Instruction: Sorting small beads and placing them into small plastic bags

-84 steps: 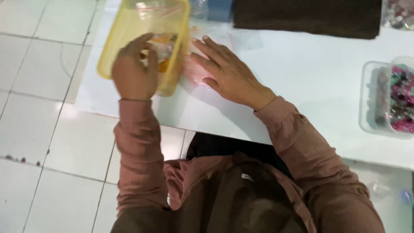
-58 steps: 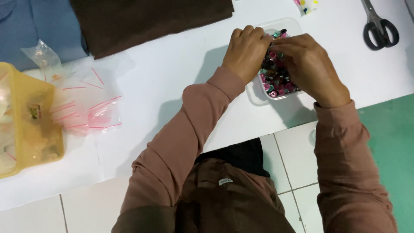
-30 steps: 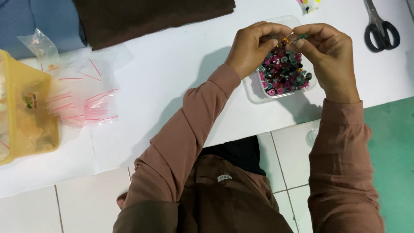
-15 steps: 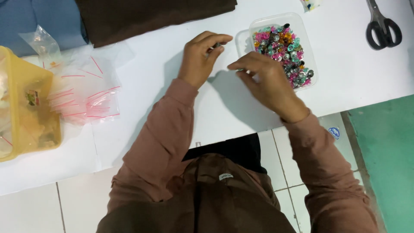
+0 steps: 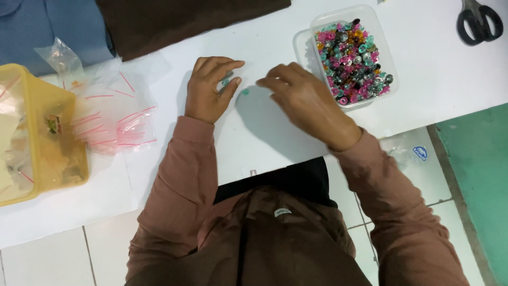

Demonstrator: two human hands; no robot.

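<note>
Left hand: the left hand (image 5: 210,90) lies palm down on the white table (image 5: 434,79), near the middle of its near edge, fingers curled and pinching a small teal button (image 5: 225,82) between thumb and fingertips
Right hand: the right hand (image 5: 304,103) rests beside it, fingers loosely spread and pointing toward the left hand, grasping nothing that can be seen
Loose button: a second teal button (image 5: 245,91) lies flat on the table between the two hands, just short of the right fingertips and touching neither hand
Button box: a clear plastic box (image 5: 304,45) full of pink, teal, black and orange buttons stands just beyond the right hand, toward the far edge
Scissors: black-handled scissors (image 5: 479,21) lie at the far right corner, well apart from the hands
Bags: a heap of small clear bags (image 5: 114,114) with red strips sits to the left of the left hand
Yellow tub: a yellow plastic tub (image 5: 74,143) stands at the left edge, just beside the bags
Cloth: a dark brown cloth (image 5: 185,21) and a blue cloth (image 5: 53,24) lie along the far edge
</note>
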